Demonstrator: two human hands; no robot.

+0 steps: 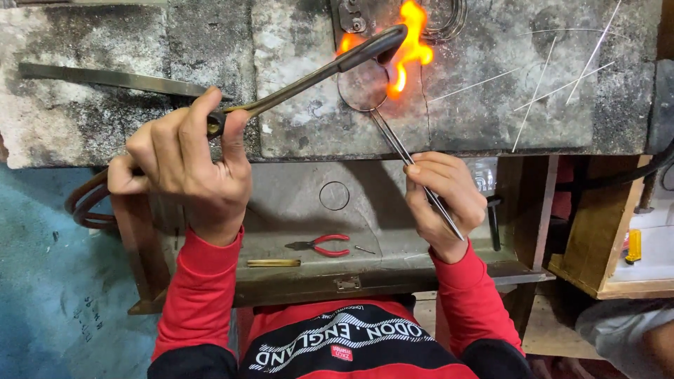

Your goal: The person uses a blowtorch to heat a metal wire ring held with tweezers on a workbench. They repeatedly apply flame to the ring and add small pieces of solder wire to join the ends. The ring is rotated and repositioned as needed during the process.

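Note:
My left hand grips a gas torch whose dark nozzle points up and right, throwing an orange flame onto a thin wire ring. The ring lies on a scorched grey stone block. My right hand holds long metal tweezers that reach up to the ring's lower edge, beside the flame.
Red-handled pliers, a brass rod and another wire ring lie in the metal tray below the block. Thin wires rest on the block at right. A flat metal bar lies at left. A hose loops under my left wrist.

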